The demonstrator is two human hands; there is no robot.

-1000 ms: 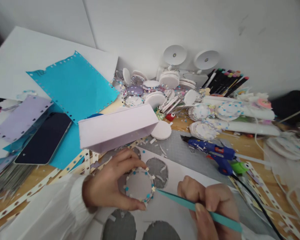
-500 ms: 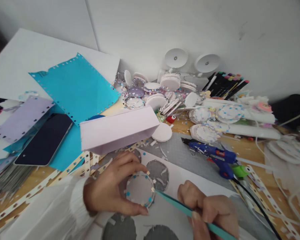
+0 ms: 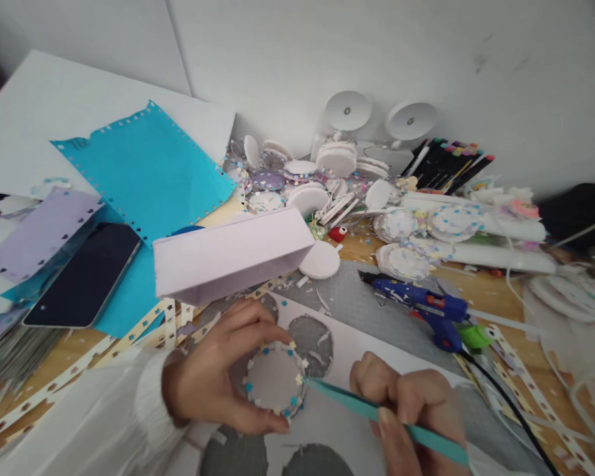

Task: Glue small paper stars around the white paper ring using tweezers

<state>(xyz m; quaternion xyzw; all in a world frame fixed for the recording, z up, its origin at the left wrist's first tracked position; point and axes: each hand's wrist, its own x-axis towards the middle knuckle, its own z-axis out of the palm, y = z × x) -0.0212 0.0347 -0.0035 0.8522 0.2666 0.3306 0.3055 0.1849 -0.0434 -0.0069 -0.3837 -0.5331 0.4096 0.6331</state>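
My left hand (image 3: 228, 370) grips a round white disc (image 3: 275, 377) by its edge, thumb below and fingers above. Small blue and cream paper shapes ring the disc's rim. In my right hand (image 3: 411, 410) is a pair of teal tweezers (image 3: 347, 400), pinched between thumb and fingers. Their tip meets the disc's right edge beside a cream shape; whether they hold a piece is too small to tell. Beneath both hands lies a white board (image 3: 361, 344) with round holes cut through it.
A pale lilac box (image 3: 233, 248) stands behind my left hand. To the right lies a blue glue gun (image 3: 421, 301) with its cord. A phone (image 3: 84, 274) and blue punched paper (image 3: 149, 172) are at left. Decorated discs (image 3: 307, 198), markers (image 3: 446, 165) and a two-headed lamp (image 3: 348, 110) stand by the wall.
The disc has shifted slightly left with my left hand and seems turned a little. The tweezers stay at its right edge. The whole view has moved slightly.
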